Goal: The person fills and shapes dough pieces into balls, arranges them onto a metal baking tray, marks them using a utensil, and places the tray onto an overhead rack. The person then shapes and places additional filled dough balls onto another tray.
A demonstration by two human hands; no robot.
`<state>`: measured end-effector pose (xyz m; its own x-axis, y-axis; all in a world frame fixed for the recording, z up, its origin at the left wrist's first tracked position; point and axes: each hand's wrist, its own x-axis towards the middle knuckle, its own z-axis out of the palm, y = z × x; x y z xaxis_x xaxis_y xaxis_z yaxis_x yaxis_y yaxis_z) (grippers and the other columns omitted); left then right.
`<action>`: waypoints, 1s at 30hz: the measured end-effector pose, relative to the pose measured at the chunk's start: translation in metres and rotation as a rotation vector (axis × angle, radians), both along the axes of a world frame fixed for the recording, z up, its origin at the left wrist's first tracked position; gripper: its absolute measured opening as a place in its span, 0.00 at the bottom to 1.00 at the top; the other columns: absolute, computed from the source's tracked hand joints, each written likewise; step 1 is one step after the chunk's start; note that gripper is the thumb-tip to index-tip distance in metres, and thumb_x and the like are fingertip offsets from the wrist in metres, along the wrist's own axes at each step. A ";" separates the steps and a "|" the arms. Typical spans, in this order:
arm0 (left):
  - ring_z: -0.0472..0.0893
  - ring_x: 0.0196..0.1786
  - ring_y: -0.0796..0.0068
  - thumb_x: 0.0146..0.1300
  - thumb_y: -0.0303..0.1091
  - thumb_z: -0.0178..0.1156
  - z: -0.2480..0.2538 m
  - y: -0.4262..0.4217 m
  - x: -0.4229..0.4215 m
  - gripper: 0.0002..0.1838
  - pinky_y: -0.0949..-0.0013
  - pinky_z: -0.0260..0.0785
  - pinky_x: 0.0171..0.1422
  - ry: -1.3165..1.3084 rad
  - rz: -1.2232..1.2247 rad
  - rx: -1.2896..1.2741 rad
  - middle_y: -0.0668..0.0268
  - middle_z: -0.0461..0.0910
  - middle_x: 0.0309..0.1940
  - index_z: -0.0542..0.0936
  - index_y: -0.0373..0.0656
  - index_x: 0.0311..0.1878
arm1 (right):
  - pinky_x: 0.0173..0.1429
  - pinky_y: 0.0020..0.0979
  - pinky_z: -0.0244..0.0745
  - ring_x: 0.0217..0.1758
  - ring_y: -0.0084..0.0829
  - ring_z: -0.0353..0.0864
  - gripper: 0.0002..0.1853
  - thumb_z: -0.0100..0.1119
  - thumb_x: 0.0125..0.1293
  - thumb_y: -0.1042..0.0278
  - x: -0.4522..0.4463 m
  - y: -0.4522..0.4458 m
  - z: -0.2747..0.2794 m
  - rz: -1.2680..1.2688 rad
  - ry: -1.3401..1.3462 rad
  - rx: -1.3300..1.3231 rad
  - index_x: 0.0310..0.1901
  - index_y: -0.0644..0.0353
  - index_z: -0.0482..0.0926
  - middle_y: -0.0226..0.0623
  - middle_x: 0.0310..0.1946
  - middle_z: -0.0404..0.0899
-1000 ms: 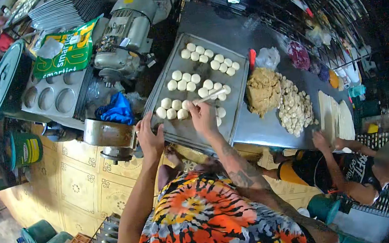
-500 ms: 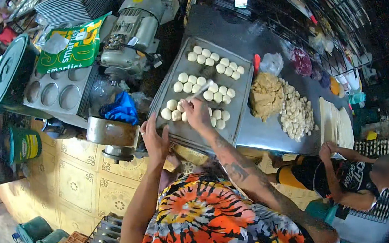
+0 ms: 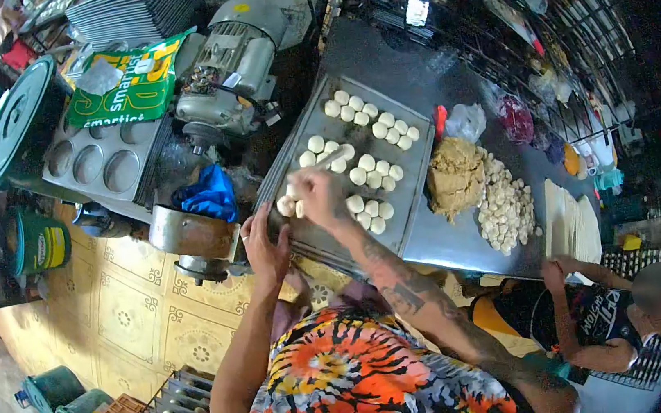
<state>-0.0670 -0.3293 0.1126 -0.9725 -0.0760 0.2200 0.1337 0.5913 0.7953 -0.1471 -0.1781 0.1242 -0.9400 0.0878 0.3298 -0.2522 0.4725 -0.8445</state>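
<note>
On a stacked metal baking tray (image 3: 413,165) lie several clusters of round pale dough balls (image 3: 374,174). My right hand (image 3: 321,197) is closed around a thin light stick-like tool (image 3: 331,159), whose exact kind I cannot make out. It hangs over the near-left cluster, blurred and hiding part of it, and the tool's far end points toward the cluster behind. At the tray's left near corner, my left hand (image 3: 267,246) rests with fingers stretched out and slightly apart, holding nothing.
Right of the tray sit a tan dough mass (image 3: 455,175) and a heap of small dough pieces (image 3: 506,205). A motor (image 3: 228,75) and metal machine part (image 3: 191,228) stand to the left, near muffin pans (image 3: 94,159). Another person (image 3: 599,314) is at the right.
My right hand has moved a little left and back over the near-left dough balls, the tool moving with it. My left hand stays at the tray's corner. The view has shifted slightly.
</note>
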 end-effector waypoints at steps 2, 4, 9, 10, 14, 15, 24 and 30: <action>0.74 0.61 0.52 0.59 0.29 0.67 -0.003 0.003 -0.004 0.32 0.57 0.67 0.68 0.022 0.014 -0.009 0.57 0.79 0.63 0.74 0.42 0.69 | 0.32 0.42 0.69 0.23 0.40 0.73 0.16 0.59 0.71 0.58 -0.030 0.023 0.022 -0.042 -0.123 0.108 0.30 0.63 0.80 0.40 0.24 0.80; 0.75 0.59 0.53 0.57 0.28 0.68 -0.008 0.006 0.003 0.32 0.58 0.68 0.66 0.040 0.033 -0.026 0.56 0.80 0.60 0.75 0.41 0.67 | 0.32 0.42 0.69 0.23 0.41 0.72 0.18 0.59 0.71 0.56 -0.046 0.038 0.017 -0.019 -0.235 0.217 0.30 0.64 0.78 0.41 0.23 0.79; 0.76 0.59 0.54 0.56 0.26 0.68 -0.011 0.006 -0.004 0.32 0.59 0.69 0.65 0.025 0.057 -0.073 0.57 0.80 0.58 0.76 0.42 0.67 | 0.32 0.46 0.70 0.24 0.46 0.75 0.20 0.59 0.70 0.52 -0.086 0.076 -0.014 -0.049 -0.279 0.252 0.31 0.63 0.79 0.43 0.21 0.78; 0.76 0.59 0.54 0.56 0.26 0.68 -0.012 0.008 0.000 0.32 0.59 0.69 0.65 0.004 0.051 -0.085 0.57 0.80 0.58 0.75 0.42 0.68 | 0.32 0.46 0.70 0.25 0.47 0.76 0.20 0.59 0.70 0.51 -0.083 0.085 -0.024 -0.077 -0.273 0.226 0.32 0.62 0.79 0.43 0.21 0.78; 0.76 0.60 0.56 0.56 0.25 0.68 -0.013 0.013 -0.005 0.33 0.60 0.69 0.66 -0.008 0.073 -0.053 0.58 0.80 0.59 0.76 0.43 0.68 | 0.32 0.45 0.69 0.23 0.45 0.73 0.23 0.58 0.71 0.49 -0.060 0.094 -0.026 0.040 -0.261 0.220 0.29 0.64 0.76 0.44 0.21 0.78; 0.76 0.60 0.56 0.56 0.24 0.68 -0.014 0.014 -0.001 0.33 0.60 0.69 0.67 -0.022 0.071 -0.042 0.58 0.80 0.59 0.76 0.43 0.68 | 0.32 0.45 0.68 0.22 0.45 0.72 0.25 0.57 0.71 0.49 -0.052 0.098 -0.029 0.072 -0.267 0.217 0.28 0.65 0.75 0.44 0.21 0.78; 0.78 0.61 0.56 0.55 0.24 0.68 -0.013 0.017 -0.002 0.33 0.60 0.69 0.69 -0.150 0.104 -0.040 0.58 0.80 0.62 0.76 0.43 0.67 | 0.33 0.40 0.70 0.23 0.38 0.73 0.20 0.59 0.71 0.56 -0.070 0.136 -0.026 0.210 -0.184 0.058 0.26 0.64 0.75 0.41 0.21 0.78; 0.80 0.58 0.61 0.57 0.22 0.66 -0.009 0.023 -0.004 0.32 0.64 0.71 0.65 -0.195 0.148 -0.057 0.58 0.81 0.59 0.76 0.42 0.68 | 0.34 0.37 0.71 0.24 0.34 0.73 0.17 0.59 0.70 0.59 -0.069 0.157 -0.036 0.283 -0.155 -0.058 0.27 0.63 0.77 0.36 0.21 0.78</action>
<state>-0.0709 -0.3066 0.1035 -0.9763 -0.2132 0.0372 -0.1103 0.6378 0.7622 -0.2158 -0.0212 0.0886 -0.9684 -0.1693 0.1830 -0.2329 0.3520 -0.9066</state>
